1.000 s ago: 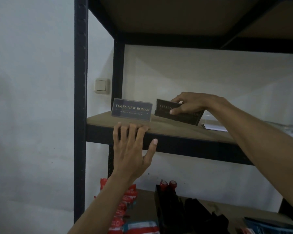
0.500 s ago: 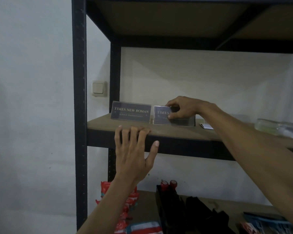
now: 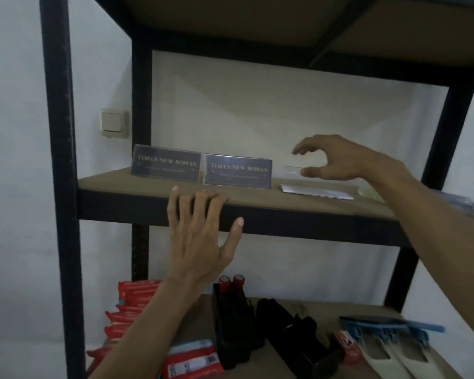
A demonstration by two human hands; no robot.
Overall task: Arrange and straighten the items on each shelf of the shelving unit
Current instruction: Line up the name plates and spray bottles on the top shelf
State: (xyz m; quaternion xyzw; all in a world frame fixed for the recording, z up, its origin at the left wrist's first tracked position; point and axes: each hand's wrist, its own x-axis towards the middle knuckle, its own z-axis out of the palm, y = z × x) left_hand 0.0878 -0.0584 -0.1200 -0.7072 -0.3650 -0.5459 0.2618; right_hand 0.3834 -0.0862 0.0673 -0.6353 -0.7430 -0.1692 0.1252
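Second name plate (image 3: 238, 170), tilted in the grip a second ago, now upright on the shelf (image 3: 298, 214), edge to edge with the first name plate (image 3: 166, 164) and left of the fingers (image 3: 305, 150) of the right hand (image 3: 342, 162). Those fingers released, loosely curved on nothing, hovering by a clear stand (image 3: 293, 170) over a white sheet (image 3: 316, 192). Left hand (image 3: 200, 236) flat against the shelf lip, fingers straight, just below both plates. Pair apparently straightened; stand likely next.

A single head-worn camera faces the shelving unit (image 3: 56, 187) squarely and close, within reach: left hand (image 3: 200, 242) at mid-frame, right hand (image 3: 340, 160) above-right, a lower shelf (image 3: 326, 307) below both.
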